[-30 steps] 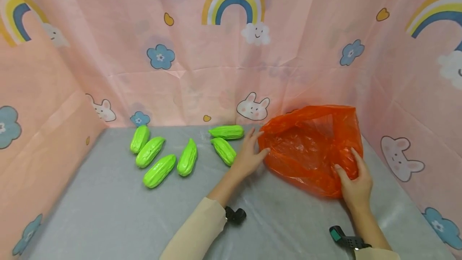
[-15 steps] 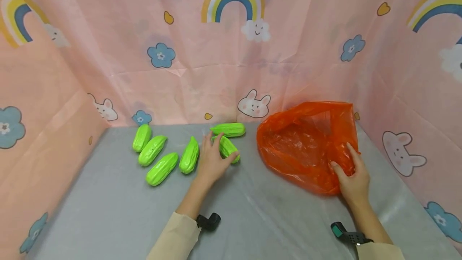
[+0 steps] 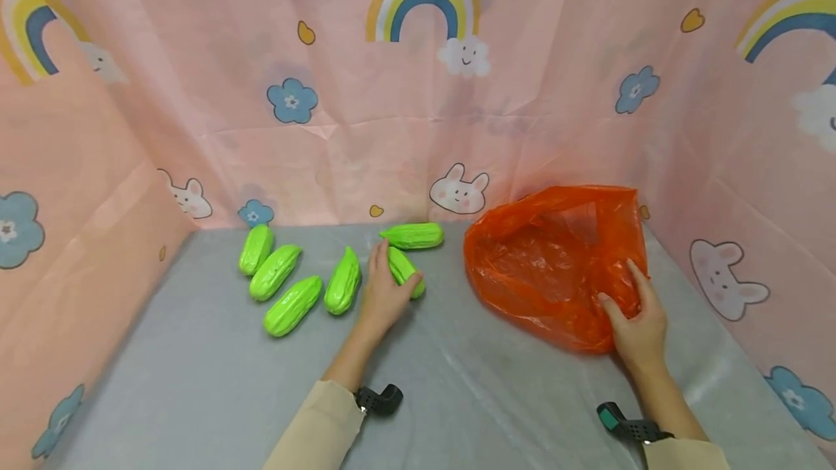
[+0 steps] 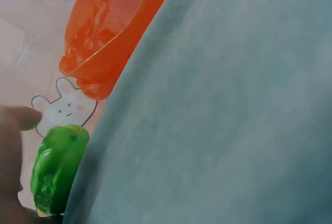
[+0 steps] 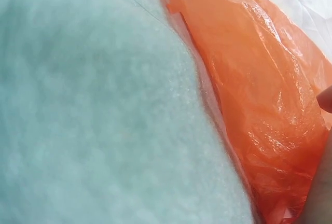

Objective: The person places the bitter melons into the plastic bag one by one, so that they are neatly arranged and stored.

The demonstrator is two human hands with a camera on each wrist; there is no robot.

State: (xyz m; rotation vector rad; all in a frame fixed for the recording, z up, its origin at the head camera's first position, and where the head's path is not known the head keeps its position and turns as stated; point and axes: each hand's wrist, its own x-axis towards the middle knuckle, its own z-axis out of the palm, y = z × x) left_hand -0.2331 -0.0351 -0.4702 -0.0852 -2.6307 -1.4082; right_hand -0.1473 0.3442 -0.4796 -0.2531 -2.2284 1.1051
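Sleeves of beige cloth (image 3: 316, 426) and black strapped-on wrist devices (image 3: 384, 401) show nearest the camera, over a smooth grey bench (image 3: 189, 376). A person's right hand (image 3: 643, 332), thumb and fingers set well apart, grips the right side of a crinkled, translucent orange plastic bag (image 3: 555, 321), its mouth gaping. Well left of the bag, the left hand (image 3: 384, 299) curls partly spread fingers and thumb around a bright-green, ridged, oblong vegetable (image 3: 403, 267). Four matching vegetables (image 3: 292, 307) lie left of that hand; another green vegetable (image 3: 414, 236) sits just behind. Beyond hangs a pink cloth backdrop (image 3: 366, 151) printed with rainbows and rabbits.
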